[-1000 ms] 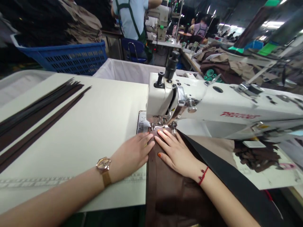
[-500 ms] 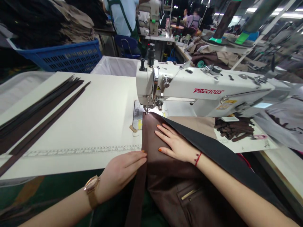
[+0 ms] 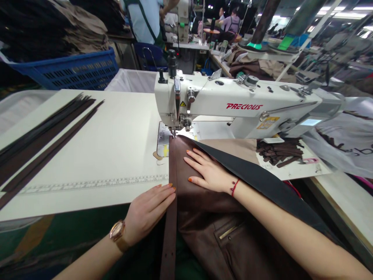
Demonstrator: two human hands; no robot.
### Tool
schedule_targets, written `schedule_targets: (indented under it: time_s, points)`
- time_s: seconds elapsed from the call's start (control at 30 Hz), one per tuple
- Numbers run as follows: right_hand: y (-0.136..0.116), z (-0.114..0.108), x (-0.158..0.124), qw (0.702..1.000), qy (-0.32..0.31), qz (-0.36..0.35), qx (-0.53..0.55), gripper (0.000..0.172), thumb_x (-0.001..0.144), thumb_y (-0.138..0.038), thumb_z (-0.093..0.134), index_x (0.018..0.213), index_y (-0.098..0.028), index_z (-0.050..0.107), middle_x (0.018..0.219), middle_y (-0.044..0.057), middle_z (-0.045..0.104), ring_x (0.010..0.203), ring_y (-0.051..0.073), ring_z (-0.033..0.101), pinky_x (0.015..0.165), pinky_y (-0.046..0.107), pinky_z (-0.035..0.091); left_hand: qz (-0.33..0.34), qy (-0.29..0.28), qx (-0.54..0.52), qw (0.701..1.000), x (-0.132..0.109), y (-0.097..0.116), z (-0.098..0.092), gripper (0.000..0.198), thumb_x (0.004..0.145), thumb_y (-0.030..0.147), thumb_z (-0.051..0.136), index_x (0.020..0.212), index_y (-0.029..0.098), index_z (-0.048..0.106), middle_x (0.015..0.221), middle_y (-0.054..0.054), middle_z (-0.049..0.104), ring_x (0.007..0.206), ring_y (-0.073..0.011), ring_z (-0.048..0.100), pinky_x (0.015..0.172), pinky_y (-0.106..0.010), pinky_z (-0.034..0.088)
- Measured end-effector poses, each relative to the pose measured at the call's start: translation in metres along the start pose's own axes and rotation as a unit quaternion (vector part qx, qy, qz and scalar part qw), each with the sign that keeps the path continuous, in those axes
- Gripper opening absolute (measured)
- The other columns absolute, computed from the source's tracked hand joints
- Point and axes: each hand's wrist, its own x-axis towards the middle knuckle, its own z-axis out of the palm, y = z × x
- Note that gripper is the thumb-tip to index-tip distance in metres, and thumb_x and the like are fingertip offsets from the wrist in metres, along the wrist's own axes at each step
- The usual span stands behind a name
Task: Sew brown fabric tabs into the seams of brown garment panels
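Observation:
A brown leather-like garment (image 3: 204, 217) with a zip pocket runs from my lap up under the needle of a white sewing machine (image 3: 233, 105). Along its left edge lies a narrow brown strip (image 3: 171, 186). My left hand (image 3: 148, 210), with a watch on the wrist, rests at the table's front edge, fingers stretched out against the strip. My right hand (image 3: 206, 171) lies flat and open on the garment, just short of the presser foot. A black lining (image 3: 262, 179) folds off to the right.
Long dark strips (image 3: 43, 136) lie in a bundle on the left of the white table (image 3: 110, 144). Small brown pieces (image 3: 276, 151) are piled under the machine arm. A blue basket (image 3: 67, 70) of fabric stands behind, and other people work at machines beyond.
My left hand has drawn back from the presser foot to the table's front edge, along the strip. My right hand has slid back a little. The view has pulled away from the machine.

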Motion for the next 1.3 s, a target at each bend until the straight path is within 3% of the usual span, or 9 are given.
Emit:
schedule_targets:
  time_s: [0.23, 0.43, 0.6, 0.8, 0.97, 1.1, 1.3]
  points:
    - [0.0, 0.001, 0.0, 1.0, -0.004, 0.006, 0.003, 0.062, 0.093, -0.043, 0.052, 0.147, -0.016, 0.034, 0.157, 0.011, 0.021, 0.146, 0.026, 0.008, 0.117, 0.048, 0.019, 0.04, -0.034, 0.076, 0.996, -0.006, 0.0, 0.007, 0.037, 0.093, 0.009, 0.048, 0.128, 0.015, 0.053, 0.127, -0.009, 0.062, 0.127, -0.0228, 0.051, 0.107, -0.041, 0.044]
    - [-0.002, -0.001, 0.001, 1.0, -0.004, 0.011, 0.007, 0.062, 0.093, -0.042, 0.053, 0.147, -0.019, 0.034, 0.157, 0.011, 0.022, 0.146, 0.026, 0.009, 0.117, 0.05, 0.021, 0.036, 0.101, 0.108, 0.988, -0.001, 0.003, 0.026, 0.026, 0.093, 0.007, 0.047, 0.111, 0.016, 0.062, 0.109, -0.005, 0.072, 0.108, -0.0179, 0.065, 0.095, -0.031, 0.048]
    - [-0.003, -0.004, 0.001, 1.0, -0.013, 0.012, -0.003, 0.061, 0.093, -0.042, 0.053, 0.147, -0.019, 0.034, 0.157, 0.011, 0.021, 0.146, 0.026, 0.01, 0.117, 0.05, 0.02, 0.025, 0.144, 0.092, 0.985, 0.0, 0.005, 0.031, 0.021, 0.092, 0.007, 0.049, 0.103, 0.018, 0.064, 0.099, -0.003, 0.074, 0.099, -0.0165, 0.069, 0.083, -0.029, 0.049]
    - [-0.005, -0.005, 0.0, 1.0, -0.018, 0.023, -0.011, 0.061, 0.094, -0.041, 0.052, 0.146, -0.016, 0.035, 0.157, 0.012, 0.021, 0.146, 0.026, 0.01, 0.117, 0.047, 0.021, 0.026, 0.127, 0.067, 0.989, -0.001, 0.009, 0.025, 0.024, 0.093, 0.007, 0.047, 0.107, 0.018, 0.063, 0.1, -0.003, 0.074, 0.103, -0.0162, 0.067, 0.091, -0.032, 0.05]
    - [-0.006, -0.007, -0.008, 0.999, -0.018, 0.047, 0.002, 0.057, 0.095, -0.038, 0.049, 0.147, -0.02, 0.033, 0.157, 0.01, 0.021, 0.146, 0.024, 0.012, 0.117, 0.047, 0.021, 0.007, 0.101, 0.026, 0.995, 0.004, 0.013, 0.014, 0.026, 0.092, 0.008, 0.048, 0.113, 0.016, 0.061, 0.104, -0.006, 0.073, 0.107, -0.0179, 0.065, 0.098, -0.036, 0.051]
    - [-0.005, -0.009, -0.013, 0.998, -0.02, 0.058, -0.004, 0.058, 0.095, -0.038, 0.049, 0.148, -0.02, 0.031, 0.158, 0.01, 0.02, 0.146, 0.024, 0.012, 0.118, 0.047, 0.02, 0.001, 0.082, 0.006, 0.997, 0.014, 0.013, -0.001, 0.025, 0.094, 0.011, 0.044, 0.111, 0.015, 0.062, 0.105, -0.008, 0.072, 0.103, -0.0176, 0.065, 0.091, -0.032, 0.056]
    - [-0.004, -0.008, -0.012, 0.997, -0.024, 0.068, -0.016, 0.059, 0.095, -0.039, 0.049, 0.148, -0.019, 0.032, 0.158, 0.01, 0.019, 0.146, 0.024, 0.011, 0.118, 0.047, 0.02, 0.044, 0.026, 0.018, 0.999, 0.022, 0.008, -0.013, 0.028, 0.098, 0.013, 0.036, 0.107, 0.011, 0.063, 0.103, -0.008, 0.071, 0.1, -0.0178, 0.065, 0.083, -0.028, 0.058]
